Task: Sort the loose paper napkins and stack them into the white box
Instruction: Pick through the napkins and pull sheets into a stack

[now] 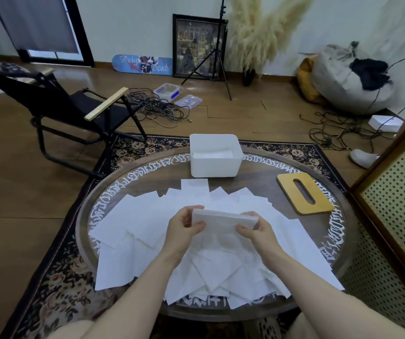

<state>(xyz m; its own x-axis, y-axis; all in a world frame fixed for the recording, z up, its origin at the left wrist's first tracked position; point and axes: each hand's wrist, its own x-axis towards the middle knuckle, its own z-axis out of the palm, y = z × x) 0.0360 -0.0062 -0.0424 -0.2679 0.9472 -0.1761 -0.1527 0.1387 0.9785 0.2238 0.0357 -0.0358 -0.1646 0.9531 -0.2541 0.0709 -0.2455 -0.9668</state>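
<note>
Both hands hold a squared-up bundle of white paper napkins [223,219] above the loose pile, ready for boxing.

The step in hand looks like gathering and evening a batch: the left hand [184,228] grips the bundle's left end, thumb on the near face and fingers curled behind, while the right hand [255,232] pinches the right end the same way. Scattered white loose napkins [135,221] cover the middle and lower part of the round dark wooden table [265,192]. The white rectangular plastic box [215,165] stands at the table's far edge, centre of the frame, with some napkins already lying inside. A yellow wooden slotted lid [304,193] lies to its lower right. The next move probably calls for carrying the bundle forward, keeping it level and dropping it squarely into the box.
</note>
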